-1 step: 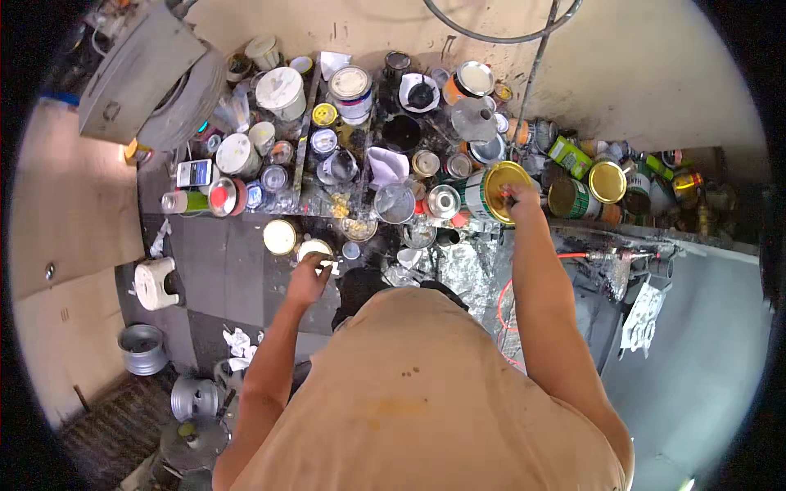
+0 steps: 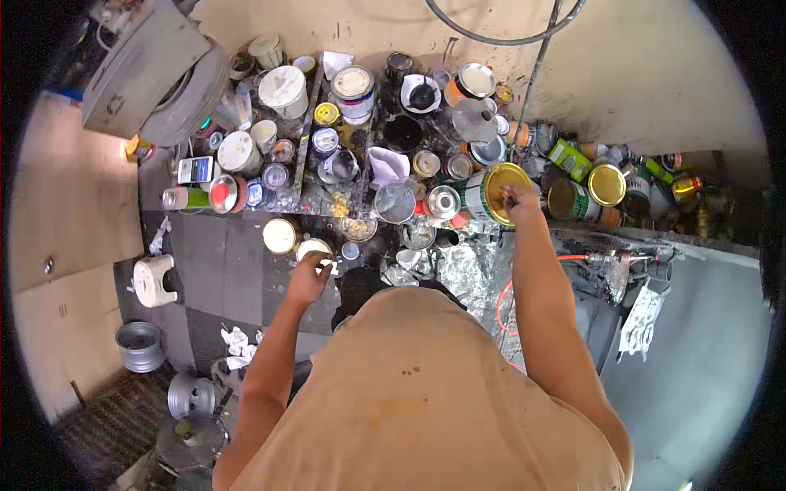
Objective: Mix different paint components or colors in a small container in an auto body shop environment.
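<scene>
My left hand (image 2: 311, 278) is low at centre-left, fingers curled on a small white piece (image 2: 328, 268) just over a pale round lid (image 2: 313, 245); another cream lid (image 2: 279, 235) lies to its left. My right hand (image 2: 520, 204) reaches the gold lid (image 2: 509, 178) of a large green can (image 2: 473, 195), its fingers closed around a small dark and reddish object (image 2: 508, 195) that I cannot make out. A clear cup (image 2: 395, 204) and a silver-topped tin (image 2: 442, 202) stand left of this can.
Several cans, tubs and jars crowd the dark shelf (image 2: 299, 196). A tire (image 2: 184, 102) is at upper left. A white stool (image 2: 153, 281), wheel rims (image 2: 140, 348) and crumpled paper (image 2: 238, 344) lie lower left. A red hose (image 2: 501, 303) runs right of me, and a grey hose (image 2: 503, 35) hangs above.
</scene>
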Demonstrator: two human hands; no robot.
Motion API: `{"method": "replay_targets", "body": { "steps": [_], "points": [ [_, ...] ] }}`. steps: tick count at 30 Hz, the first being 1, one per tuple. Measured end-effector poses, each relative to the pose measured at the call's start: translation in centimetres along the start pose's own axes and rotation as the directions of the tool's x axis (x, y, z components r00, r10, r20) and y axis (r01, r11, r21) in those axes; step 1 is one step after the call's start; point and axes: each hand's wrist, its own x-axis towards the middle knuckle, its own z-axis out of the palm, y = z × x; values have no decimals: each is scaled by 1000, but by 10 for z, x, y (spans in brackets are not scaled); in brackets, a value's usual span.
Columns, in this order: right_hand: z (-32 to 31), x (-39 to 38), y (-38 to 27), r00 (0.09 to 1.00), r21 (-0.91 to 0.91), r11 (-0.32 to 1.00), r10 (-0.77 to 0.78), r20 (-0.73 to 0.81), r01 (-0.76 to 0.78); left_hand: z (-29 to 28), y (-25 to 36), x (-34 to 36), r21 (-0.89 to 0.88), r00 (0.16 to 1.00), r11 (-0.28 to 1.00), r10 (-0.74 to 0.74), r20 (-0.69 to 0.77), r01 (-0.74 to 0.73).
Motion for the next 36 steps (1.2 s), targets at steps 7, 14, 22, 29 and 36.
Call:
{"method": "replay_targets", "body": {
  "steps": [7, 14, 22, 29, 36],
  "points": [
    [-36, -52, 0, 978, -48, 998, -33, 205, 44, 20, 35, -36, 4, 979, 989, -150, 140, 151],
    [-107, -128, 24, 672, -680, 224, -534, 514, 698, 68, 80, -69, -99, 963, 987, -96, 251, 125],
    [-148, -253, 40, 299, -365, -142, -350, 888, 920, 168, 130, -38, -255, 950, 952, -91, 298, 171],
    [-147, -308, 71, 120, -154, -159, -203, 972, 975, 200, 108, -40, -559, 804, 623, -207, 557, 548],
    [-72, -322, 83, 208, -223, -119, -131, 969, 968, 217, 17, -46, -638, 838, 597, -113, 534, 487]
  ]
}}
